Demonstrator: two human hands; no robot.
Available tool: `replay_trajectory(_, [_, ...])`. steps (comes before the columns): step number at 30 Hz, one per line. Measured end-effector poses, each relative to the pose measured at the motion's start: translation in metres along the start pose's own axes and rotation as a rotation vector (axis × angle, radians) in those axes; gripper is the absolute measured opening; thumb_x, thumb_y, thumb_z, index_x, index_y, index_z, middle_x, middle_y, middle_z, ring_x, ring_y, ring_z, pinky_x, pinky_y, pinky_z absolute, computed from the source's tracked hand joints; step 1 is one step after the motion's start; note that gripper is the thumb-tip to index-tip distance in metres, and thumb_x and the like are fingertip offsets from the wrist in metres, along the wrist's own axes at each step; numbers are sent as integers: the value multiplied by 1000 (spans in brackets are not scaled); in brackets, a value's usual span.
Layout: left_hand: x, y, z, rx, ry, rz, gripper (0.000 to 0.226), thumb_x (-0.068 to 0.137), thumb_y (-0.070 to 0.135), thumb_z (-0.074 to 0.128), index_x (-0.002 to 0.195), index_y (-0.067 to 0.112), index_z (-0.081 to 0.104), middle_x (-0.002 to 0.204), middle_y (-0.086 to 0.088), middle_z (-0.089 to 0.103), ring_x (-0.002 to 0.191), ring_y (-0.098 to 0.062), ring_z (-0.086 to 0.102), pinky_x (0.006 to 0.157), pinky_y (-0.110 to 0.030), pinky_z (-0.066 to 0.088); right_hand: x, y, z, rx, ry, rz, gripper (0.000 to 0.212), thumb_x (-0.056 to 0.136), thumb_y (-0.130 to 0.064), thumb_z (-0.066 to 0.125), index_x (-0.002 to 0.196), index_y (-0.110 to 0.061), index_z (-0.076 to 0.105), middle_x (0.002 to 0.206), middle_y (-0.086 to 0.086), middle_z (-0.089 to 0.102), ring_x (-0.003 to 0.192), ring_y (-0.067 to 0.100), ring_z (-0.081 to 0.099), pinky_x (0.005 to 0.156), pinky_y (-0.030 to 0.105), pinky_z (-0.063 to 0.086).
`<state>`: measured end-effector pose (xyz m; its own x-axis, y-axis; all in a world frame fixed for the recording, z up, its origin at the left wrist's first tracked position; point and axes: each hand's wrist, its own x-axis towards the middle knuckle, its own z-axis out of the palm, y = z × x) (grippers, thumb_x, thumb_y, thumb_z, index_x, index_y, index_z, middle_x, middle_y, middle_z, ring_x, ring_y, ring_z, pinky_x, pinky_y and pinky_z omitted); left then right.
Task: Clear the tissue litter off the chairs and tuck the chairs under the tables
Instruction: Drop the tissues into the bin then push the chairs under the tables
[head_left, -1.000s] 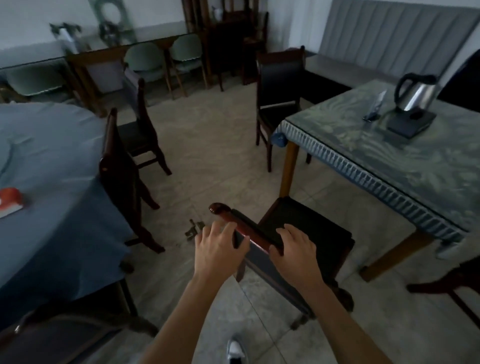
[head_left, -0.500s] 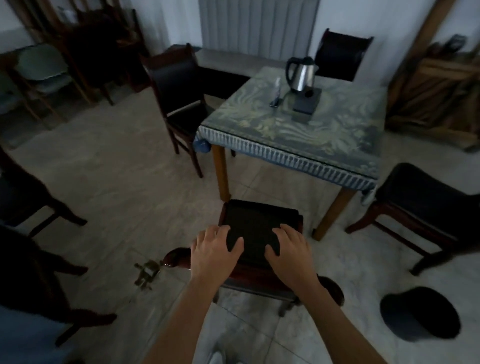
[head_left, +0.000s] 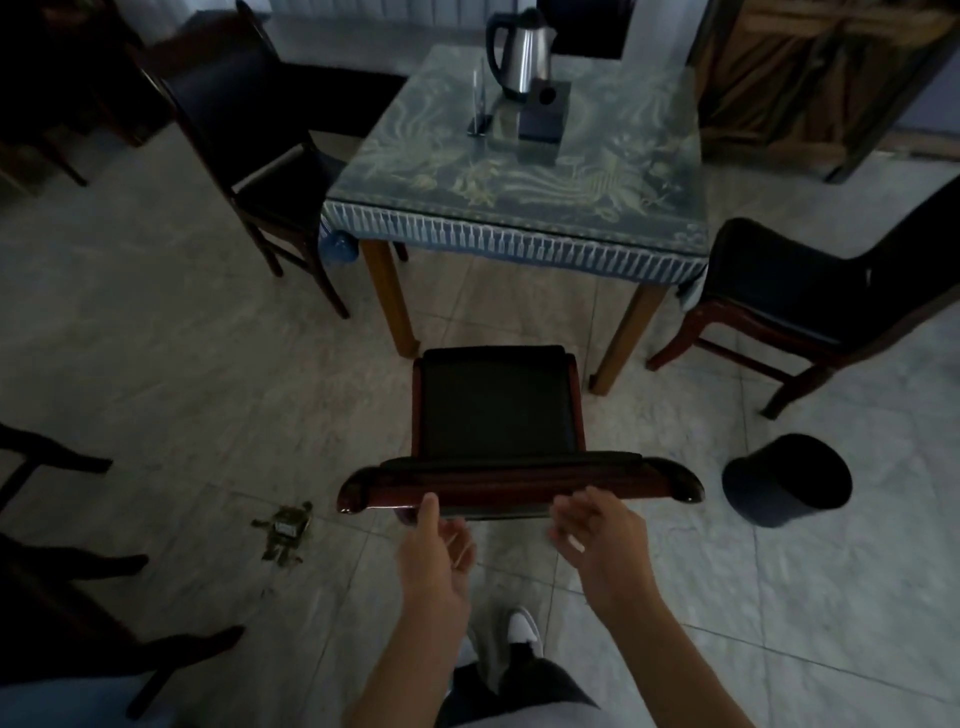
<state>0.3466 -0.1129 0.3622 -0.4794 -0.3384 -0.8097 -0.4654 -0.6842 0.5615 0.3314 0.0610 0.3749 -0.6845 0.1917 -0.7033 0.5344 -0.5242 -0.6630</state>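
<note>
At lower centre of the frame, both hands, left hand (head_left: 435, 545) and right hand (head_left: 602, 535), hover open just behind the chair (head_left: 493, 405), whose top rail runs left-right and whose bare seat points up-frame toward the counter (head_left: 519, 228), neither hand nearer.

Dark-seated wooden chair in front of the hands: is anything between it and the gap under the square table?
Nothing visible. The dark-seated wooden chair faces bare tiled floor between the cloth-covered square table's two front legs.
</note>
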Motion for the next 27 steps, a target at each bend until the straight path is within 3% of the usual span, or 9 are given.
replay_trajectory(2, [5, -12, -1, -102, -11, -96, 32, 88, 43, 72, 86, 12, 63, 66, -4, 69, 58, -15, 67, 61, -32, 54, 3, 11, -8, 105, 62, 146, 19, 94, -25, 62, 83, -9, 59, 80, 14, 69, 84, 30, 69, 83, 49, 57])
replay_trajectory(4, [12, -14, 3, -185, -43, -128, 40, 85, 46, 73, 99, 8, 65, 79, -7, 71, 72, -18, 69, 69, -34, 56, 10, 15, -11, 171, 98, 252, 23, 91, -30, 67, 84, -10, 58, 80, 11, 66, 84, 30, 67, 80, 49, 57])
replay_trajectory(7, [27, -6, 14, -304, -125, -126, 53, 88, 45, 70, 127, 11, 61, 117, -11, 69, 108, -25, 65, 92, -39, 52, 26, 7, -5, 278, 84, 300, 30, 88, -34, 72, 103, -11, 61, 99, 13, 64, 96, 32, 65, 85, 57, 54])
replay_trajectory(9, [33, 0, 23, -374, -187, -126, 57, 87, 43, 70, 136, 18, 56, 128, -13, 66, 116, -29, 64, 100, -43, 50, 37, -1, 2, 416, 30, 296, 43, 89, -35, 71, 123, -14, 56, 119, 18, 62, 110, 39, 61, 92, 65, 49])
replay_trajectory(11, [39, 5, 32, -418, -188, -143, 59, 88, 42, 71, 139, 20, 53, 130, -15, 65, 116, -32, 64, 100, -47, 51, 46, -11, 11, 522, -5, 286, 48, 90, -35, 69, 131, -15, 53, 128, 22, 59, 113, 43, 58, 85, 65, 51])
replay_trajectory(14, [48, 8, 38, -414, -92, -161, 56, 90, 34, 72, 139, 19, 51, 126, -16, 64, 112, -34, 64, 89, -47, 55, 55, -16, 18, 506, 58, 258, 44, 91, -29, 68, 129, -12, 52, 125, 20, 61, 107, 41, 61, 71, 59, 54])
replay_trajectory(21, [58, 5, 40, -325, -14, -85, 46, 92, 15, 67, 135, 19, 53, 116, -13, 66, 101, -30, 67, 72, -43, 60, 67, -9, 15, 373, 219, 173, 37, 89, -4, 66, 124, -8, 54, 115, 19, 65, 101, 39, 65, 78, 54, 55])
replay_trajectory(25, [61, 0, 41, -322, 2, -24, 52, 89, 8, 66, 138, 18, 51, 125, -15, 65, 111, -35, 64, 96, -51, 53, 71, -8, 13, 358, 268, 162, 24, 88, -2, 66, 110, -7, 57, 111, 20, 67, 99, 41, 67, 73, 50, 56])
replay_trajectory(27, [61, 0, 39, -290, 2, -1, 54, 87, 9, 68, 138, 18, 52, 125, -15, 65, 113, -36, 64, 96, -50, 52, 71, -7, 14, 357, 277, 151, 23, 87, -1, 66, 108, -7, 57, 110, 19, 67, 99, 41, 67, 74, 51, 56])
